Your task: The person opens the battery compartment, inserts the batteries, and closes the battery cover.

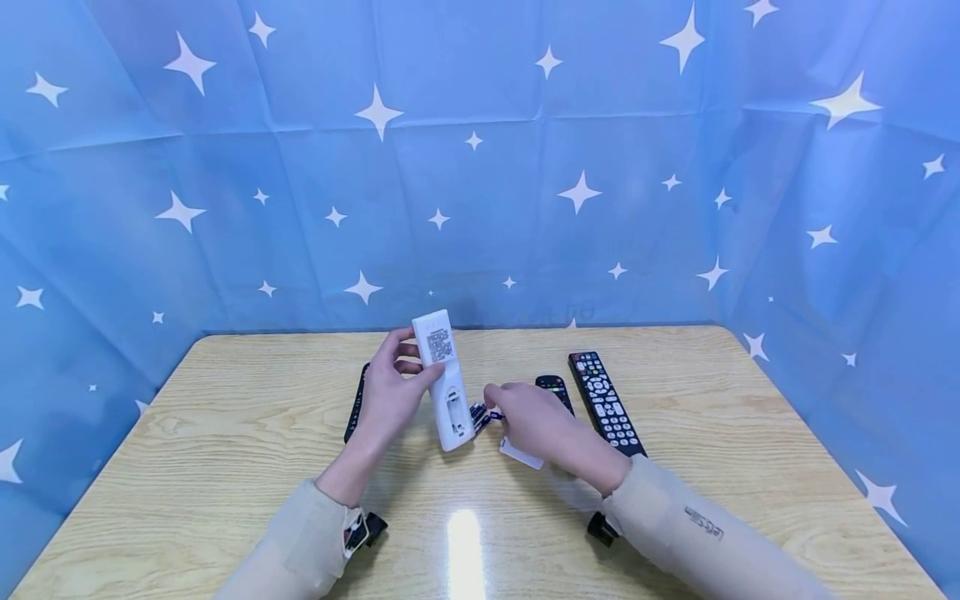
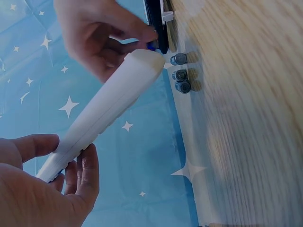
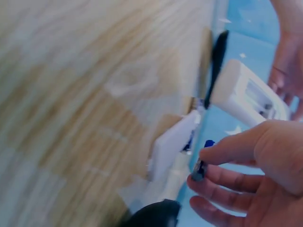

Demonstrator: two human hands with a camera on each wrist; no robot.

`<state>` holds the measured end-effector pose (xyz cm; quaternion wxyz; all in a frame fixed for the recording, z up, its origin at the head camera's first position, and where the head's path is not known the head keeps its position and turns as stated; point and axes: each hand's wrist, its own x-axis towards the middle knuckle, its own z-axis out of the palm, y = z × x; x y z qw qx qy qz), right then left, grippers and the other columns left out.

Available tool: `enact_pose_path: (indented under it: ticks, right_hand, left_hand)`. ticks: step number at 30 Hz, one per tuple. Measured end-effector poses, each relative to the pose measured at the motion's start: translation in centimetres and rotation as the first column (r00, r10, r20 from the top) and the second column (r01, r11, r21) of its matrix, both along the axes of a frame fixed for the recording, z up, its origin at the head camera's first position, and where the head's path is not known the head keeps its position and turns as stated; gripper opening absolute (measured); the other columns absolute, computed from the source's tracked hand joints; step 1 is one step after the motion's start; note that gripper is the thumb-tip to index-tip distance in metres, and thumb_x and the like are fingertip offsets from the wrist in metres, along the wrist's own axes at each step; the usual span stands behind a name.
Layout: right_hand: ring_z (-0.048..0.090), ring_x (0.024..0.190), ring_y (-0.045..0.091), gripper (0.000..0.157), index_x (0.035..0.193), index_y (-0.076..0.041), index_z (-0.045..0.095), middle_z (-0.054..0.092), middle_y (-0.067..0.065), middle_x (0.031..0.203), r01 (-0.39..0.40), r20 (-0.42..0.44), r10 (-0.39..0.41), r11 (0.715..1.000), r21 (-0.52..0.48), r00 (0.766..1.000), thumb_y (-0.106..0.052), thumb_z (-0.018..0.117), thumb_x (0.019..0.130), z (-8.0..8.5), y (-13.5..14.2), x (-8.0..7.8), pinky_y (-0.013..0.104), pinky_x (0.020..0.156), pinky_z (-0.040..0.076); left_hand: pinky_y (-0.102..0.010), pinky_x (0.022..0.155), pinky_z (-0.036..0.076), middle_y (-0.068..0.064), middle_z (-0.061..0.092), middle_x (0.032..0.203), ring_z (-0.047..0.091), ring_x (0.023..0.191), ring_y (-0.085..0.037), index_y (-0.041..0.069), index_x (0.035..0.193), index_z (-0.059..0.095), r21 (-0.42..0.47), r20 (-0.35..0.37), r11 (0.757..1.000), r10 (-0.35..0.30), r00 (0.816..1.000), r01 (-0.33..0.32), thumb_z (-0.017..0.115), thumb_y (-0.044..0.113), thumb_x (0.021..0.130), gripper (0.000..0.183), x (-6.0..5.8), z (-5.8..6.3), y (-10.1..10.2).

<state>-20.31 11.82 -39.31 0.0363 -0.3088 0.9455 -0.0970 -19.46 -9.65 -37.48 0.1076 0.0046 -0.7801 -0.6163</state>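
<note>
My left hand (image 1: 388, 390) grips a white remote control (image 1: 442, 375) by its upper part, thumb on the back and fingers behind. The remote is tilted up, its back facing me, with the battery compartment (image 1: 456, 412) uncovered near the lower end. Between thumb and fingertips, my right hand (image 1: 538, 421) pinches a small battery (image 3: 200, 168) with a blue end, just right of the remote. Several more batteries (image 2: 180, 75) stand on the table close by. A flat white battery cover (image 1: 521, 454) lies under the right hand, which partly hides it.
On the wooden table (image 1: 247, 467), a black remote (image 1: 356, 410) lies behind the left hand. Two more dark remotes, a short one (image 1: 553, 384) and a long one (image 1: 604, 400), lie beyond the right hand. A blue star-patterned curtain (image 1: 480, 250) hangs at the table's back edge.
</note>
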Motion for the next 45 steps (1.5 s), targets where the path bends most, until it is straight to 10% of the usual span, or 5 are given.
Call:
enact_pose_path:
  ticks: [19,45]
  right_hand:
    - [0.062,0.075,0.007,0.023,0.111,-0.008,0.071,0.066,-0.006,0.085,-0.077,-0.078,0.046,0.886,-0.457,0.996,0.003,0.069,0.091,2.0,1.1,1.3,0.026,0.067,0.056]
    - [0.071,0.087,0.007,0.013,0.105,-0.013,0.067,0.076,-0.005,0.094,-0.038,-0.002,0.048,0.784,-0.619,0.999,-0.008,0.075,0.095,2.3,0.2,2.6,0.024,0.068,0.058]
  left_hand:
    - [-0.035,0.073,0.055,-0.012,0.062,0.112,0.063,0.094,-0.027,0.01,0.136,0.056,-0.014,0.032,1.0,-0.012,0.999,0.012,0.078,0.006,0.089,0.053,0.2,-0.1,0.1]
    - [-0.036,0.076,0.053,-0.013,0.063,0.111,0.062,0.096,-0.028,0.011,0.135,0.059,0.022,0.019,0.998,-0.057,0.998,0.057,0.079,0.004,0.088,0.052,0.7,0.9,-0.5]
